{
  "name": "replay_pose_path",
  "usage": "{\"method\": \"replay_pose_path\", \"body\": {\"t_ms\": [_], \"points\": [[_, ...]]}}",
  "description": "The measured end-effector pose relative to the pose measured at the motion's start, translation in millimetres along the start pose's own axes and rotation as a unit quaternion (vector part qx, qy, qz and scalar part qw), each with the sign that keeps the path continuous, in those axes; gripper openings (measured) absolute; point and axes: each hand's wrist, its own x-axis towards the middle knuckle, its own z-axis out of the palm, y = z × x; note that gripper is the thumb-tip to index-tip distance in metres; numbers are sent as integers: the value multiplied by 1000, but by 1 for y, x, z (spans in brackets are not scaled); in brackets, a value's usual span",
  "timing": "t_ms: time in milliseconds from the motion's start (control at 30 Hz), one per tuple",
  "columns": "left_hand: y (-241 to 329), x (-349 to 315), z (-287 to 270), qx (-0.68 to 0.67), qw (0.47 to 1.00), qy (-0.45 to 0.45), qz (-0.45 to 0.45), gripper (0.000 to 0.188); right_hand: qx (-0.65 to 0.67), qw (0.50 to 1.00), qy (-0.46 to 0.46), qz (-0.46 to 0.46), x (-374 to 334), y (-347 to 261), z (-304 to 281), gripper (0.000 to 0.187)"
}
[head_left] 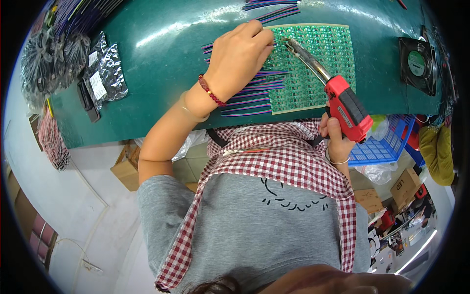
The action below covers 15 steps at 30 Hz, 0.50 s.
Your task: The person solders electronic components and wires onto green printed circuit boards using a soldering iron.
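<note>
My right hand (335, 134) is wrapped around the handle of a red and black soldering gun (345, 105). Its metal barrel slants up and left, and the dark tip is over the upper left part of a green circuit board panel (318, 68). Just left of that tip, my left hand (245, 51) is closed, with fingertips pinched on a thin wire that is mostly hidden by the fingers. Groups of thin purple, blue and black wires (252, 95) lie along the panel's left edge, their ends reaching onto it. Some run beneath my left hand.
More wires (274, 10) lie at the table's far side. Clear-bagged parts (103, 73) and hanging wire bundles (53, 139) are on the left. A black fan (417, 64) stands on the green table (166, 54) at right. Below are a blue basket (377, 149) and cardboard boxes (405, 187).
</note>
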Motion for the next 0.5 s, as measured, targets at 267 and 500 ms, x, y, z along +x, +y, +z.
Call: {"method": "replay_pose_path", "body": {"t_ms": [267, 500], "points": [[-2, 0, 1, -21, 1000, -7, -5, 9, -82, 996, -17, -40, 0, 10, -5, 23], [0, 2, -2, -22, 999, -19, -22, 7, -149, 983, -76, -74, 3, 10, -12, 24]]}}
